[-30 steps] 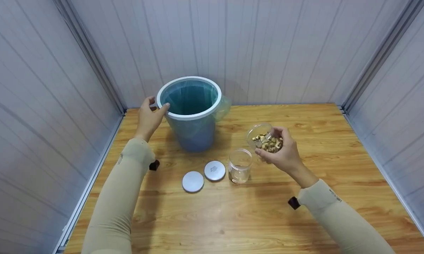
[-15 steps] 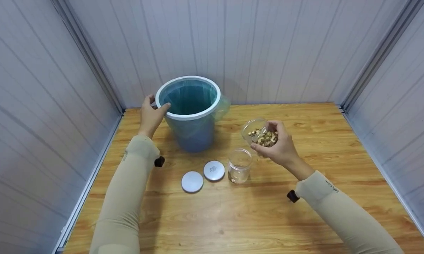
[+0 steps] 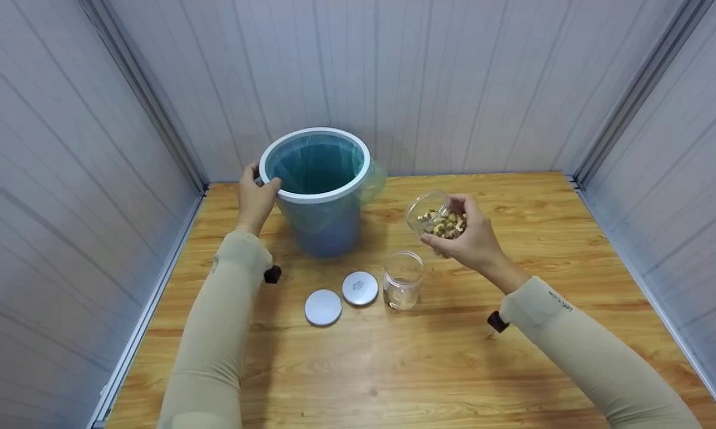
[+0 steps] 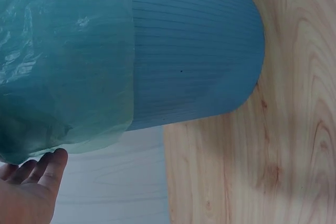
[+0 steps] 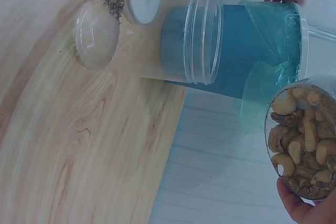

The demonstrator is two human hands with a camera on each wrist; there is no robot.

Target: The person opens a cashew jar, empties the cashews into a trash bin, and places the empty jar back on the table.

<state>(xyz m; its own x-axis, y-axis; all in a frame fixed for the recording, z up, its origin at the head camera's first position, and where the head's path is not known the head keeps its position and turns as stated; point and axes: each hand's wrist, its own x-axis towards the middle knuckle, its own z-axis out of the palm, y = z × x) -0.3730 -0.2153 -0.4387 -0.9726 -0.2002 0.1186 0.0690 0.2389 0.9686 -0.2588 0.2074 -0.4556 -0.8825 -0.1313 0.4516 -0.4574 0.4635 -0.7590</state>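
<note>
In the head view my left hand [image 3: 255, 205] grips the near left rim of a blue waste bin [image 3: 328, 235], thumb over the white rim, fingers outside. A thin green bag [image 3: 371, 183] lines the bin and hangs over its rim. My right hand [image 3: 476, 243] holds a clear jar [image 3: 416, 210] of cashews above the table, tilted with its mouth towards the bin. The cashews [image 5: 304, 148] lie inside the jar's lower part in the right wrist view. Below it a second clear jar [image 3: 403, 280] stands upright, with dark crumbs [image 5: 112, 6] at its bottom.
Two round silvery lids lie left of the standing jar, the nearer lid [image 3: 323, 307] and the farther lid [image 3: 360, 288]. The wooden table [image 3: 358, 369] is enclosed by pale panel walls [image 3: 453, 89]. The bin stands near the back wall.
My right hand has carried the jar of cashews leftward and slightly farther back. The cashews stay inside the jar. My left hand keeps its grip on the bin's rim.
</note>
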